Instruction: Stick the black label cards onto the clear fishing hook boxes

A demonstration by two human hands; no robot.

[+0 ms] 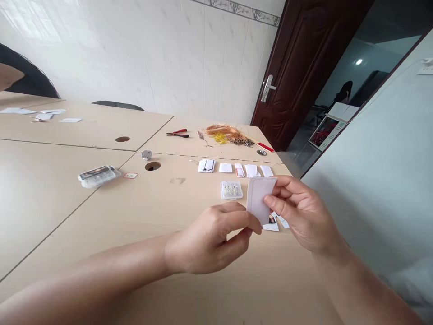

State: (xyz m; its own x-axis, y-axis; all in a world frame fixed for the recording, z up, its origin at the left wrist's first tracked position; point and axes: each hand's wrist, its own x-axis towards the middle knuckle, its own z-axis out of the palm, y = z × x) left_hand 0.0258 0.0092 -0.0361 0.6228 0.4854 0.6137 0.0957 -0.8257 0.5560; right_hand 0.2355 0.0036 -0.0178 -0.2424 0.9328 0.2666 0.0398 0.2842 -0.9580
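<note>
the person is sitting at a pale wooden table (67,198) and is holding a small white paper card (260,198) up between both hands. the right hand (301,212) is half closed, with its thumb and fingers pinching the card from the right side. the left hand (206,239) is curled nearly shut, and its fingertips are touching the lower end of the card, but i cannot tell how firmly it is gripping. the card is standing almost upright above the table, just in front of a clear plastic box (231,190) with small yellow pieces inside.

as far as one can see, several pieces are already cut: a row of white paper pieces (225,168) is lying behind the box, some of them showing red or black lines, and a cut photo print (271,222) is lying under the hands. further back, a heap of copper-coloured wire (230,134) and a pair of red-handled pliers (177,133) are lying well apart from the hands, and nobody is working on them at this moment. at the left, a clear plastic case (98,176) is carrying a dark label, and a small tag (130,175) is lying beside it, but i cannot read any brand or word, because they are too small.
</note>
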